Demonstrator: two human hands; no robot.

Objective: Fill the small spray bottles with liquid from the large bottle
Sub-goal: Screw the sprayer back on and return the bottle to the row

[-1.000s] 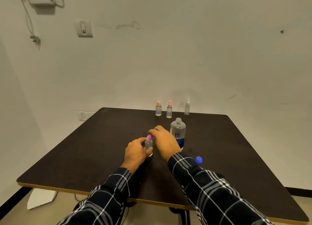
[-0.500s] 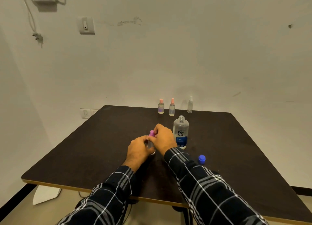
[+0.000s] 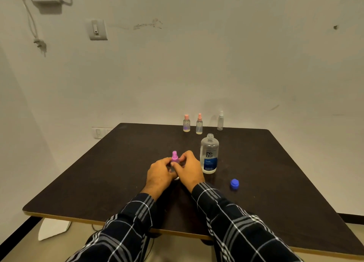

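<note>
Centre frame, left hand (image 3: 159,173) grips the small spray bottle (image 3: 174,157); right hand (image 3: 189,168) just slid off its top to pinch the neck. Probably unscrewing, large bottle (image 3: 209,155) open just right.

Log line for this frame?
left hand holds small magenta-topped spray bottle | right hand grips its top | large clear bottle uncapped, upright

Black plaid sleeves (image 3: 236,222), white and grey lines.
</note>
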